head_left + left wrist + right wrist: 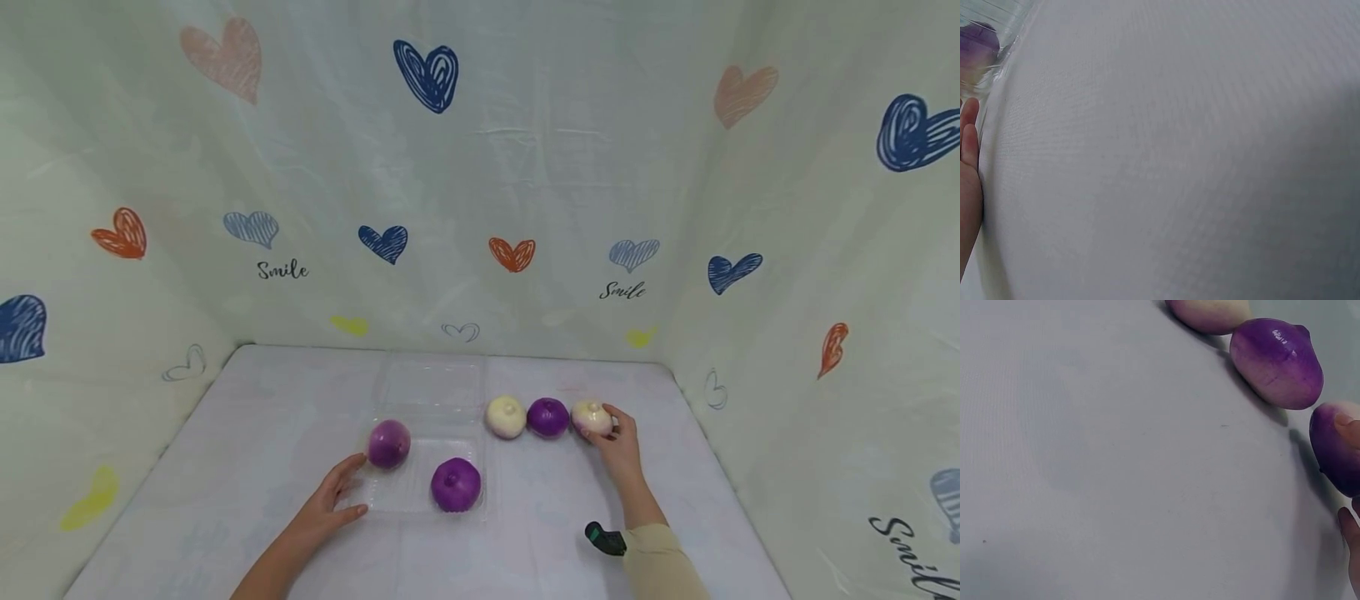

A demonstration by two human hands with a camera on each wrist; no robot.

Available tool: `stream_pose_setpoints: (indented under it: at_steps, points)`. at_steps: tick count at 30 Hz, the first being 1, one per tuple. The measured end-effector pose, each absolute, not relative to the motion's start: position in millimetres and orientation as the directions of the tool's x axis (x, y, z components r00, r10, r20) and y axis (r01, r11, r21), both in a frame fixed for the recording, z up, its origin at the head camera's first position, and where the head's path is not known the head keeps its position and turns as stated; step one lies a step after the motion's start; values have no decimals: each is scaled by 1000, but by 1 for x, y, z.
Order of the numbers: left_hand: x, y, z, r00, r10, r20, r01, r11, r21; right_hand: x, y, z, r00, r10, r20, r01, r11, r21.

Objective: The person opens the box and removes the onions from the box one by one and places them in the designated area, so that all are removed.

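Note:
My right hand [619, 442] grips a white-topped onion [591, 415] between thumb and fingers, at the right end of a row of three. In the right wrist view this onion [1334, 453] shows a deep purple side, with the thumb over it. Left of it sit a purple onion [548, 417] and a whitish onion [506, 417]. An opened clear plastic box [415, 479] holds a paler purple onion [388, 444] at its back left and a darker onion [456, 485] at its front right. My left hand [330, 504] is at the box's left side, thumb and fingers spread apart.
The box's clear lid [430, 385] lies folded back behind it. A black strap-like object [604, 539] sticks out by the right sleeve [660, 557]. A curtain [465, 167] printed with hearts surrounds the white tabletop [540, 525] at the back and sides.

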State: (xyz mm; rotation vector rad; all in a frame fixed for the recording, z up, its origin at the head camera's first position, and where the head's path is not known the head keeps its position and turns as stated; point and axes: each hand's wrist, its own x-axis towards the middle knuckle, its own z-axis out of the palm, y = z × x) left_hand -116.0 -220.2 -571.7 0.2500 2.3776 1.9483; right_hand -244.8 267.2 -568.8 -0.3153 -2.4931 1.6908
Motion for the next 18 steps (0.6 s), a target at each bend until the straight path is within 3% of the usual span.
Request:
stream_pose_setpoints:
  at_steps: [7,18]
  points:
    - [-116,-219,-567,-990,142,-19,12,215,977,-245,266,-571,-970,243,-10,100,363,-926]
    - [-117,-219,-567,-989,148,4,35,209,977,-246,265,-575,-969,247,16,78,368,-927]
